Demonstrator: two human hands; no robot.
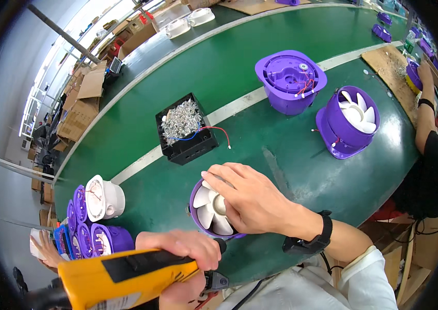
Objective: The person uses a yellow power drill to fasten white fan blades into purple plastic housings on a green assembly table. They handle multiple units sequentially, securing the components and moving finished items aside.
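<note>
A yellow and black corded power tool (pixel 120 279) lies across the lower left, its dark tip close to a purple fan housing (pixel 194 214). My left hand (pixel 188 253) is closed around the tool near that tip. White fan blades (pixel 206 211) show inside the round housing, facing up. My right hand (pixel 252 199), with a black watch on the wrist, reaches over the housing from the right. Its fingers grip across the top and cover the right part of the fan. The tool's working end and its contact with the housing cannot be made out.
A black box of screws (pixel 185 126) stands beyond my hands. Two purple housings (pixel 291 82) sit at the far right, one with a white fan. Several purple parts (pixel 87 235) and a white housing (pixel 106 199) crowd the left. Other people's hands (pixel 48 250) work at both sides.
</note>
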